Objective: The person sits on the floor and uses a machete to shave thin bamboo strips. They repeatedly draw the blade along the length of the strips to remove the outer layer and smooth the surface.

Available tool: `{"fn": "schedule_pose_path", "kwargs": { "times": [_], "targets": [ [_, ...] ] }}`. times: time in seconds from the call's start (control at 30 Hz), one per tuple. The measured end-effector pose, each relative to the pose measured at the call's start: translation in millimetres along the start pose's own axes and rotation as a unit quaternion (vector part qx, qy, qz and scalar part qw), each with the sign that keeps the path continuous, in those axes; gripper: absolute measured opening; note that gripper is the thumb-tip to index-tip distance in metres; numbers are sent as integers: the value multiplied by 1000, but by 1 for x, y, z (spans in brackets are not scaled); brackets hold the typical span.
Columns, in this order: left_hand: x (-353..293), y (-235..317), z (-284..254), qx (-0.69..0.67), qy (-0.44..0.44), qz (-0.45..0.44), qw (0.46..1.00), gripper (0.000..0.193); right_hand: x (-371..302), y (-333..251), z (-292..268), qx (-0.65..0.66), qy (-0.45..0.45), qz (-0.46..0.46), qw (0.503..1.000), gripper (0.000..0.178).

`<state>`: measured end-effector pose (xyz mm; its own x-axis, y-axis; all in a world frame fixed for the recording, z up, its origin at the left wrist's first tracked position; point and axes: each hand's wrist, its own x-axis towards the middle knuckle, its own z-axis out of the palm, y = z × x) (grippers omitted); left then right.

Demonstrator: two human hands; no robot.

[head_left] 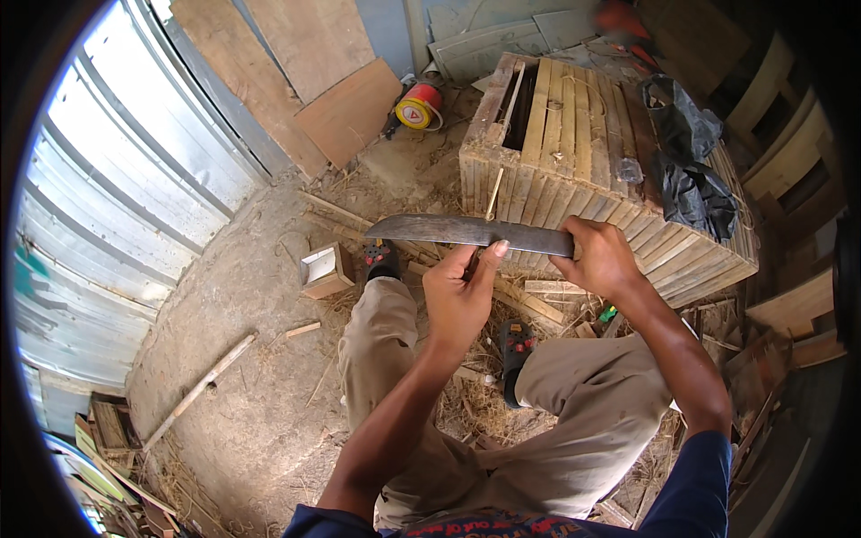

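A long dark machete [430,229] lies level across the middle of the view, its tip pointing left. My right hand [596,255] is closed round its right end; the handle is hidden in the fist. My left hand [462,291] is closed in a pinch at the lower edge of the blade, thumb up against it. From behind the blade, just above that thumb, rises a thin pale bamboo strip [496,193]. Its lower part is hidden by the blade and fingers, and it appears to be held in the pinch.
A slatted bamboo crate [583,117] stands ahead on the right, black plastic bags [691,179] on it. A small wooden box [326,271], a red-and-yellow bucket [420,108] and a long stick [199,392] are on the dirt floor. Corrugated metal walls the left.
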<state>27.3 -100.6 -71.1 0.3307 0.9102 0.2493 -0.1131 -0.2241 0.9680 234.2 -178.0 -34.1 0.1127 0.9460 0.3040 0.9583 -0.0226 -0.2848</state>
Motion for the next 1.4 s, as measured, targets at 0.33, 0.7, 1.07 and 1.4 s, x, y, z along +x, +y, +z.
{"fn": "schedule_pose_path", "kwargs": {
  "times": [0.33, 0.7, 1.07, 1.4],
  "targets": [
    [0, -2, -4, 13, 9, -67, 998, 51, -1, -2, 4, 6, 22, 9, 1000, 33],
    [7, -2, -7, -50, -29, -36, 998, 43, 3, -1, 6, 8, -2, -2, 1000, 34],
    [10, -9, -6, -84, -24, -197, 976, 48, 9, 9, 16, 115, 10, 144, 983, 36],
    [8, 2, -15, -304, -165, -273, 898, 31, 11, -7, 11, 315, 12, 190, 930, 42]
  ]
}}
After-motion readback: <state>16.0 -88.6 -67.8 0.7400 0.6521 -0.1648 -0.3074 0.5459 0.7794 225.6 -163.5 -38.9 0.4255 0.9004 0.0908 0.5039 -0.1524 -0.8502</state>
